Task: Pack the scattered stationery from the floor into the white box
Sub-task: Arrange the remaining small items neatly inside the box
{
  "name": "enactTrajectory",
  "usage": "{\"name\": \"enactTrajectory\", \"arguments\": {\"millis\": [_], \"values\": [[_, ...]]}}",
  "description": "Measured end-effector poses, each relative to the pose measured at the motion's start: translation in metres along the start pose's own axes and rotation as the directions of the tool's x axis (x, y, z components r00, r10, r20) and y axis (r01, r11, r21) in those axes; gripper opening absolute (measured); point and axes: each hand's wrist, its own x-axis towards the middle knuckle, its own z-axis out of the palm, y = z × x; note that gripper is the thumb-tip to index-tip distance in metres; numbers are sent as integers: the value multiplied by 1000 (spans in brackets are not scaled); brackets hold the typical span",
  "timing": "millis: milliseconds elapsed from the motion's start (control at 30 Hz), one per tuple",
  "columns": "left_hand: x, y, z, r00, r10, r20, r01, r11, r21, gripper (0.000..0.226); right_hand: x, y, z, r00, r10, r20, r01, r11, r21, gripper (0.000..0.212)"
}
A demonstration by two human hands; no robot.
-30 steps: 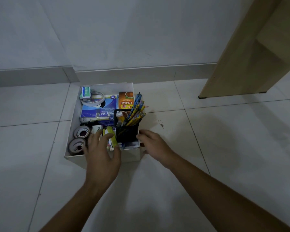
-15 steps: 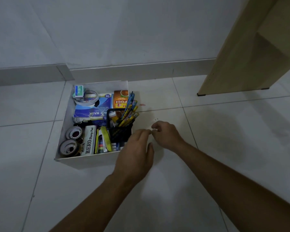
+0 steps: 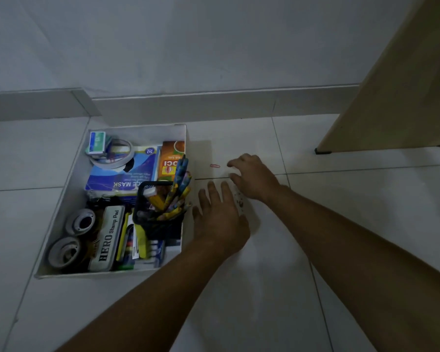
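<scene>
hands (image 3: 220, 219) beside white box (image 3: 61, 199) edge, perhaps paperclip (image 3: 215, 165) ahead

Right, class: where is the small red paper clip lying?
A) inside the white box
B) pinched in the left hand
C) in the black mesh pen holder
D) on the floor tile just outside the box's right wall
D: the red paper clip lies on bare tile between the white box and the right hand, touched by neither hand.

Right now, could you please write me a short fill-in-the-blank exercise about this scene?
1. The red paper clip lies on the ____, outside the white box.
2. The stamp pad reads ____.
3. The pencils stand in a ____ mesh holder.
4. The left hand lies ____ down.

Missing: floor; HERO; black; palm
</scene>
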Motion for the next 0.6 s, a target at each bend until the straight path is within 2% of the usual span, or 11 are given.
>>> {"name": "enactTrajectory", "arguments": {"millis": [267, 600], "values": [[27, 5, 16, 986, -141, 89, 145, 989, -41, 82, 42, 6, 14, 999, -12, 39, 13, 999, -36, 43], [34, 1, 18, 972, -186, 141, 197, 978, -68, 81, 56, 0, 33, 980, 182, -84, -160, 962, 222, 28]]}}
